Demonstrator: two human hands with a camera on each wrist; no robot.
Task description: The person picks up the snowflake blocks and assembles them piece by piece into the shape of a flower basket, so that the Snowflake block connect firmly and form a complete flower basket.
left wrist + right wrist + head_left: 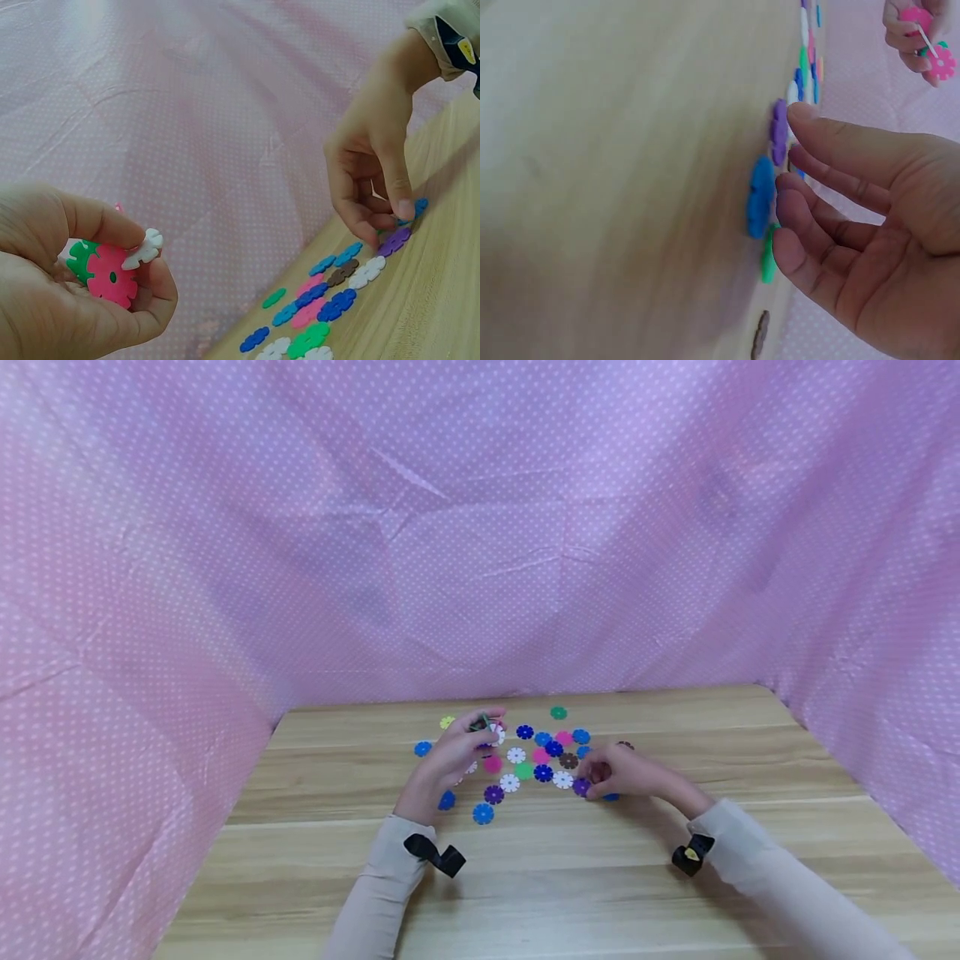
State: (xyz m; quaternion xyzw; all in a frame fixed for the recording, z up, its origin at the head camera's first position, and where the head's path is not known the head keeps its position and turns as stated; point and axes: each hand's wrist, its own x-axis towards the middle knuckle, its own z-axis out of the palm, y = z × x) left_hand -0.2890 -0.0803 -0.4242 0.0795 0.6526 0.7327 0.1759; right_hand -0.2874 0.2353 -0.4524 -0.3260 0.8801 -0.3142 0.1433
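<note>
My left hand [448,756] is raised over the left part of the scattered discs. Between thumb and fingers it holds a small joined cluster of notched snowflake discs: a pink disc [103,268], a green disc [78,264] and a white disc [144,251]. My right hand [628,772] reaches down at the right side of the spread, fingers loosely bent and apart. Its thumb tip comes right beside a purple disc [778,131] lying on the table. A blue disc [760,199] and a green disc [769,259] lie close by its other fingertips.
Several loose discs in many colours lie flat across the wooden table [525,877], among them a light blue disc [483,813] at the front and a dark green disc [558,713] at the back. A pink dotted cloth [480,568] hangs behind and at both sides.
</note>
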